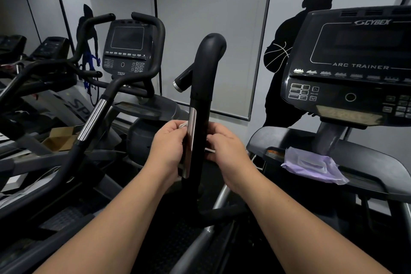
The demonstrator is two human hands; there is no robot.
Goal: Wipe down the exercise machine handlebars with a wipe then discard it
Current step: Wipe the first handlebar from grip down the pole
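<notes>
Two bare forearms are seen at the bottom, reaching up and forward to a black upright handlebar (201,87) in the middle of the view. The left hand (167,147) is placed on the left side of the bar, with its fingers curled against a metal strip (191,140) that runs along the bar; a small piece of white wipe (182,125) is seen above these fingers, just beside the strip, and seems to be pinched by them. The right hand (224,147) is placed on the right side of the bar, at about the same height, with its fingers curled toward the bar; a thin white edge is visible under these fingers, but whether it is the same wipe cannot be told. The bar is thus held between both hands. Higher up, the bar bends at its rounded top, and a short side grip (182,79) with a silver end stands out to the left. To the right, a purple pack of wipes (313,165) is laid on the grey tray (378,162) of the machine, well apart from the hands. Above the tray, a console (355,69) with the words CYBEX and ARC TRAINER is seen. To the left, a second machine (126,49) with its own screen and curved black handles is standing. Behind, a grey wall (211,18) with a dark figure (295,51) holding a basketball is seen.
</notes>
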